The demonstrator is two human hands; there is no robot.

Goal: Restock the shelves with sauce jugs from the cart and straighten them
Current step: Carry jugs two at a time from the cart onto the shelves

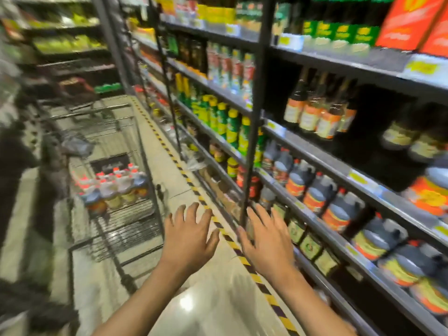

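Note:
A wire shopping cart (143,151) stands in the aisle on the left. Inside it sit several sauce jugs (114,187) with red caps and pale labels. On the right, a dark shelf unit (339,170) carries a row of dark sauce jugs (339,209) with orange and yellow labels. My left hand (190,235) and my right hand (265,241) are both held out over the floor with fingers spread, between the cart and the shelves. Neither hand holds or touches anything.
Yellow-black hazard tape (232,246) runs along the floor at the shelf base. A dark upright post (254,117) rises just beyond my right hand. Upper shelves hold green bottles (228,124) and brown bottles (317,112). A dark blurred shape (14,166) is at the far left.

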